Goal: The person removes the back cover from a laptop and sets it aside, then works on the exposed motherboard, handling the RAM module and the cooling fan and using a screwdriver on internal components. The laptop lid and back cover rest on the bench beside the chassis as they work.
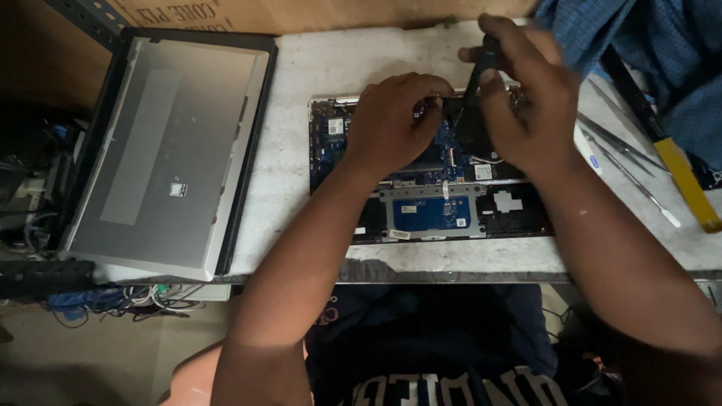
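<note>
an opened laptop base lies on a pale worktable, its blue circuit board and the back of its touchpad showing, near the table's near edge and roughly at the middle of the view. the person's left hand rests palm down on the far left part of the board, fingers curled and pressed close together against the parts there; whether anything is pinched under the fingertips cannot be told. the right hand is closed around a dark-handled screwdriver, held nearly upright with a slight tilt, its tip down at the far edge of the board just beside the left hand's fingertips.

to the left, well apart from the base, a grey laptop cover panel lies flat on a dark frame, reaching the table's left edge. to the right of the base lie metal tweezers and a tool with a yellow handle, both slanting from far to near. a blue checked cloth covers the far right corner. a tangle of cables hangs below the table's near left edge. brown cardboard stands along the far side.
</note>
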